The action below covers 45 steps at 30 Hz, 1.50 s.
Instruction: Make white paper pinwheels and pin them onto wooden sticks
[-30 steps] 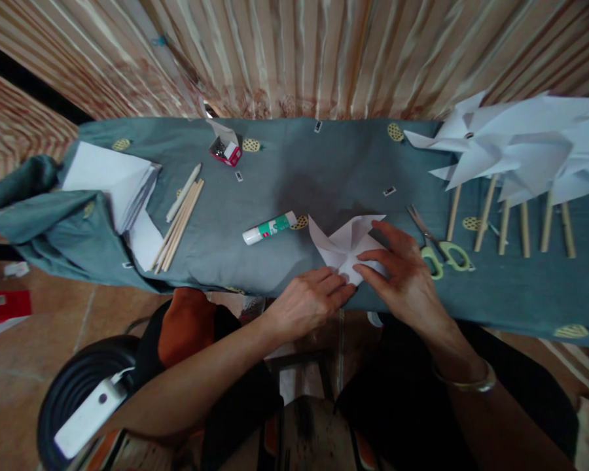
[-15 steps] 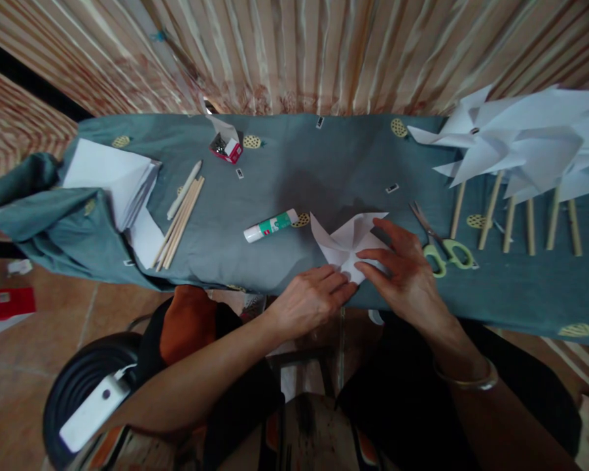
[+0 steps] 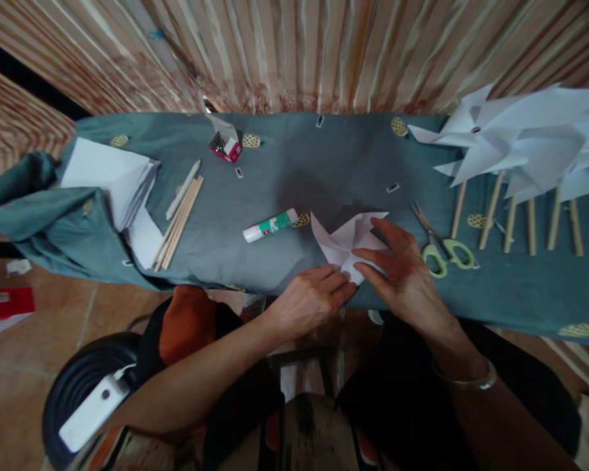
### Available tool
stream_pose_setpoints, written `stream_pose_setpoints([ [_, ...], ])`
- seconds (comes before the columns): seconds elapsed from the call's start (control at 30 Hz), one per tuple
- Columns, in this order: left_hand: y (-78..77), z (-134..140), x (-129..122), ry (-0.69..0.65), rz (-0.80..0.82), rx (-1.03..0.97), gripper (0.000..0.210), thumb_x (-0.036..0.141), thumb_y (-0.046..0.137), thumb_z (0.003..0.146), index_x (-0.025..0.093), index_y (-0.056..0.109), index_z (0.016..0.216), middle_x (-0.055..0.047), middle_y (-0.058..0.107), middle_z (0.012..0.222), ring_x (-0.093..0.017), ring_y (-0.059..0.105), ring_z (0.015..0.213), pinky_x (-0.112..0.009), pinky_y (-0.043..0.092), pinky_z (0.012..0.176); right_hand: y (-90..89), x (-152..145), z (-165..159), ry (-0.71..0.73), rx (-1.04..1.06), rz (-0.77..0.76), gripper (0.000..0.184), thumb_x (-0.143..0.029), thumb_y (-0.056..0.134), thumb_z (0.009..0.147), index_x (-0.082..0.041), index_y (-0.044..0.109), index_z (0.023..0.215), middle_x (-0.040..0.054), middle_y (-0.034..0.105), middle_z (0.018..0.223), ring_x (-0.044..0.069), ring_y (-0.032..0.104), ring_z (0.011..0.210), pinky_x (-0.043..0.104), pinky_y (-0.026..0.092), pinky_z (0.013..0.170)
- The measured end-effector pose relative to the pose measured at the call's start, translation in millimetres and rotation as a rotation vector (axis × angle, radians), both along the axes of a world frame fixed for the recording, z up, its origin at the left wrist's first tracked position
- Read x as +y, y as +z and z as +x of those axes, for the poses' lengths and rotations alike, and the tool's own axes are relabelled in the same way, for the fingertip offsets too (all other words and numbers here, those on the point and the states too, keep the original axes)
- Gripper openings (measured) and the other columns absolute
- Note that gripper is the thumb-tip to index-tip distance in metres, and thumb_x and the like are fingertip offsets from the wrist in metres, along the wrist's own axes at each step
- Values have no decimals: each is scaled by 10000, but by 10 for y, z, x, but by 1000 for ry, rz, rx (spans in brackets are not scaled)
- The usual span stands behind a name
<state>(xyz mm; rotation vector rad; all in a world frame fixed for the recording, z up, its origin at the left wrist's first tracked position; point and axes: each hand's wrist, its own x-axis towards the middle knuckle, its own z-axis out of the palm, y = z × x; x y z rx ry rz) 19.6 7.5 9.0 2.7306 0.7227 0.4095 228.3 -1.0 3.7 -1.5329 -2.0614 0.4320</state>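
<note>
A white paper pinwheel (image 3: 341, 245) without a stick lies at the table's near edge, its blades folded in toward the centre. My left hand (image 3: 311, 297) is closed on its lower edge, the fingertips partly hidden by the paper. From the right, my right hand (image 3: 397, 265) grips the pinwheel too, index finger and thumb near its centre and another finger on the upper right blade. Left of the paper lies a glue stick (image 3: 269, 226), capped and on its side. Scissors (image 3: 444, 245) with green handles rest open just right of my right hand.
Finished pinwheels (image 3: 520, 140) on wooden sticks lie overlapping at the right. Toward the left are several loose sticks (image 3: 182, 222), a white pen-like stick (image 3: 183, 190), a stack of white paper (image 3: 112, 173) and an open red box (image 3: 226, 147) of small metal pieces. A pleated curtain (image 3: 294, 55) hangs behind.
My right hand's fingers have shifted very slightly left on the pinwheel. The left hand and the things on the table stay as they were.
</note>
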Motion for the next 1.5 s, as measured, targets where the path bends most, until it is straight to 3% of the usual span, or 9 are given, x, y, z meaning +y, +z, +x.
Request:
stream_pose_setpoints([
  [0.3,-20,1,-5,7,18,-26,226,191,487,976,116,637,1128,-76,681,1015,-184,594,884,-293,528,719,0,13,-7,-16,56,-27,268,-278,602,898,-424,701,1100,-66,460,1494,345,448,1359,571,406,1100],
  [0.9,-12,9,-5,3,16,38,246,205,433,1000,131,631,1125,-86,677,1022,-181,598,895,-294,521,721,-89,15,-1,21,-26,47,287,-276,584,919,-412,677,1154,-76,370,1549,330,434,1360,542,429,1068],
  [1.13,-25,15,-4,-3,17,42,232,206,439,995,139,634,1102,-89,672,1033,-190,592,913,-303,525,743,-93,-89,-100,43,-189,81,453,-121,397,953,-356,586,1292,15,309,1599,354,258,1476,593,374,1076],
  [1.37,-26,21,4,-3,16,40,214,208,452,988,129,635,1067,-91,667,1025,-201,602,926,-312,543,750,-195,-128,-107,3,-209,147,403,-104,392,947,-304,638,1196,63,371,1562,368,277,1468,572,390,1046],
  [1.5,-11,33,-14,17,15,47,224,209,423,996,131,623,1058,-107,652,1052,-205,612,962,-322,551,780,-227,-137,-98,12,-180,154,433,-99,377,948,-325,595,1246,58,365,1570,337,257,1481,567,384,1057],
])
